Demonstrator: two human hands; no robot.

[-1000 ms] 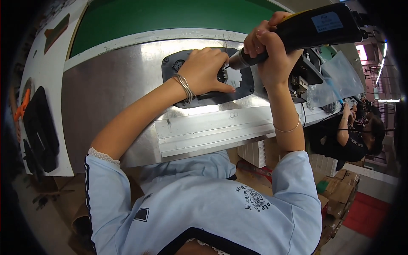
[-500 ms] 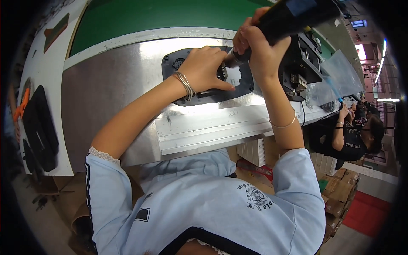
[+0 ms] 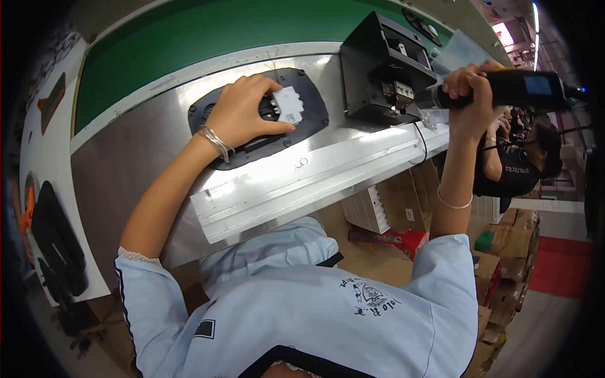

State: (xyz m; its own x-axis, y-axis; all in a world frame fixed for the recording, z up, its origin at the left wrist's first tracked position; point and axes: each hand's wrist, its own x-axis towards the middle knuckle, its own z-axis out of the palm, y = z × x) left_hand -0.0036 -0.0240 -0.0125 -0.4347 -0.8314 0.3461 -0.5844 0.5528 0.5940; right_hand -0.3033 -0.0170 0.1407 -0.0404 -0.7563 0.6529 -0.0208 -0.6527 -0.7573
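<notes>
From where I stand, the left hand (image 3: 242, 112) lies over the dark panel (image 3: 310, 99), with the thumb spread away from the fingers and the white block (image 3: 290, 104) between them; I cannot tell if it pinches this block or only steadies it. The right hand (image 3: 469, 94) is wrapped around the black electric screwdriver (image 3: 517, 88), whose nose points to the left.

The screwdriver looks rather heavy for one hand, stiff and smooth, so I would take it by the front part of the body, as this hand does. The white block seems light and rigid, probably plastic; its small projections could break, so its plain edges are the better place to hold. The panel appears broad and stiff, and it might slide on the smooth metal plate (image 3: 135, 148); I would hold it by its outer rim.

Just left of the screwdriver's nose stands a black box-shaped machine (image 3: 365, 69); whether they touch, I cannot tell. Nearer to the person lies a pale metal rail (image 3: 328, 167).

About writing: the screwdriver has a bluish label (image 3: 537, 85), not readable from here. The light blue shirt (image 3: 271, 327) bears a dark crest (image 3: 372, 293) with lettering around it.
</notes>
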